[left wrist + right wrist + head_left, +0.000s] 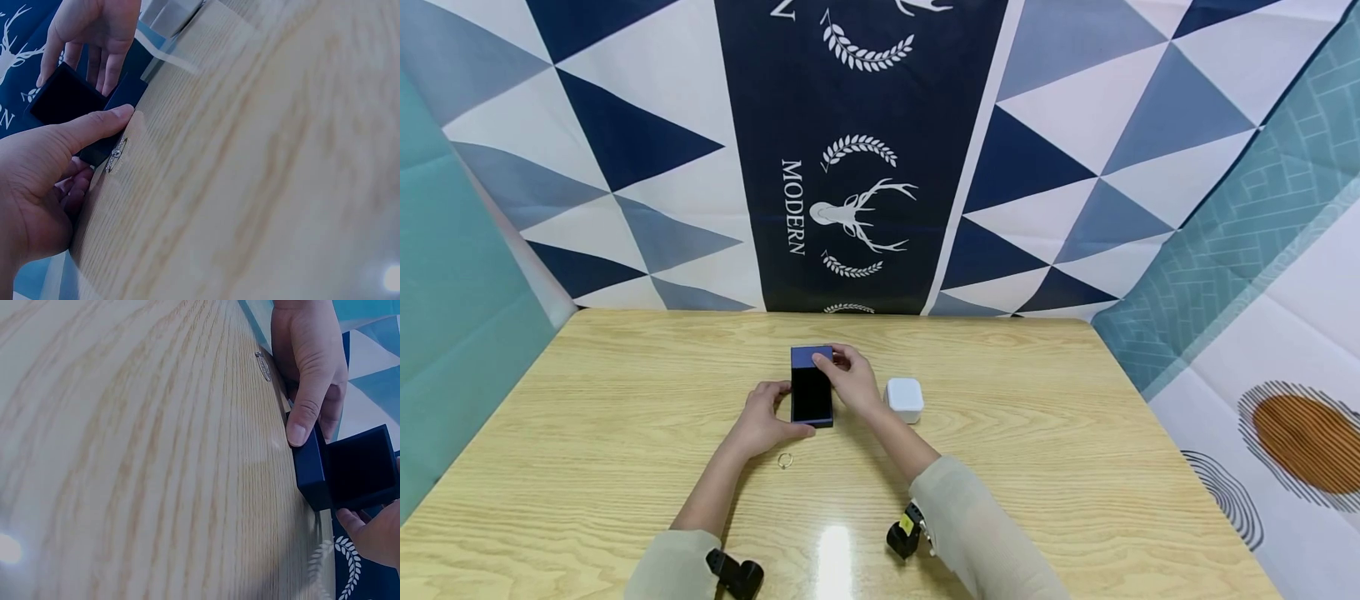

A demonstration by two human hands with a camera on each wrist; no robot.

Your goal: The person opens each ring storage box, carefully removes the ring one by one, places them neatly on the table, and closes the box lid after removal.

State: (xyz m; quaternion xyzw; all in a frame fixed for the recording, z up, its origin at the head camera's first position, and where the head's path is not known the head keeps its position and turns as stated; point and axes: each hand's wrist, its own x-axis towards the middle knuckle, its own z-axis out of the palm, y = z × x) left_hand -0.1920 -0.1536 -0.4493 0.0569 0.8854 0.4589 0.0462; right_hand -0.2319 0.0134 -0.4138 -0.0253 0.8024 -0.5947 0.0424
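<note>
Wood-grain table (1037, 467) carries: open dark-blue box (811, 398) between left hand (765, 423) and right hand (856, 383); ring (782, 465) near left hand; white case (904, 397) just beside right hand.

Place: looks like a makeshift recording corner; home or office, I cannot tell. Evidence: wood-grain table (1037, 433), behind it a hanging printed cloth (880, 108) with triangles, a stag's head and "MODERN"; teal sheet (460, 333) at left, patterned fabric (1247, 217) at right; black cameras (745, 578) on both sleeves (670, 568).
</note>
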